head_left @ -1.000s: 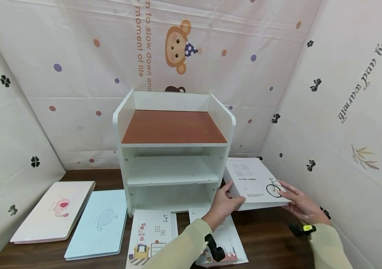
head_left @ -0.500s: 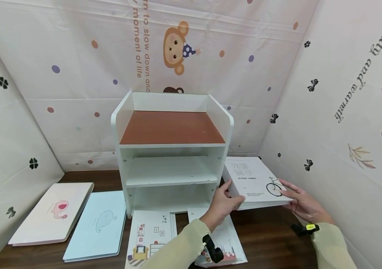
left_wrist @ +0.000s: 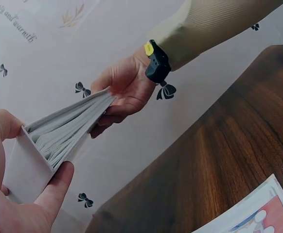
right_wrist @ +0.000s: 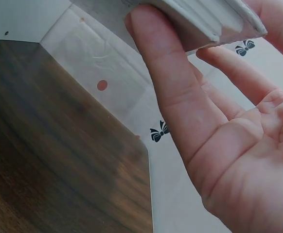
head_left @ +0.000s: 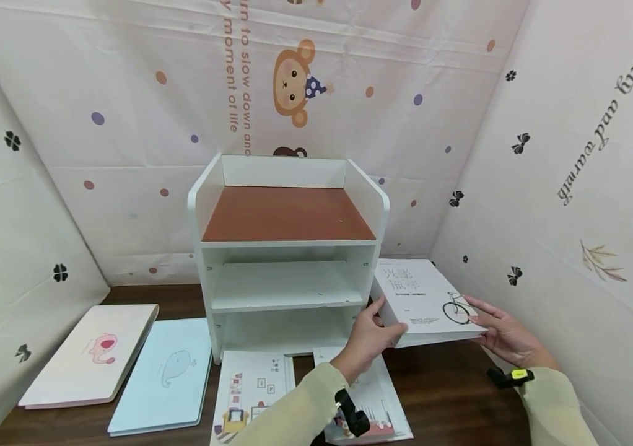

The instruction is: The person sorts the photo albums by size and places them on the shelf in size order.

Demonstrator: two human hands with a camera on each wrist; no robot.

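Note:
A thick white book point(head_left: 414, 297) with a bicycle drawn on its cover is held above the table, right of the small white shelf point(head_left: 288, 243). My left hand point(head_left: 369, 337) grips its spine side, thumb and fingers on opposite covers in the left wrist view. At the opposite edge my right hand point(head_left: 508, 334) pinches the book between thumb and fingers. The page edges point(left_wrist: 73, 128) fan slightly apart between the covers. In the right wrist view only a corner of the book point(right_wrist: 195, 24) shows above the right hand point(right_wrist: 229, 126).
Two illustrated white books, one left point(head_left: 249, 390) and one right point(head_left: 397, 402), lie before the shelf, partly behind the left arm. A light blue whale notebook point(head_left: 166, 378) and a pinkish elephant notebook point(head_left: 88, 359) lie left on the dark wooden table point(head_left: 450, 396). Printed cloth walls surround it.
The head view shifts slightly. Both hands keep their hold on the white book, which stays nearly in place; the right hand moves very slightly rightward.

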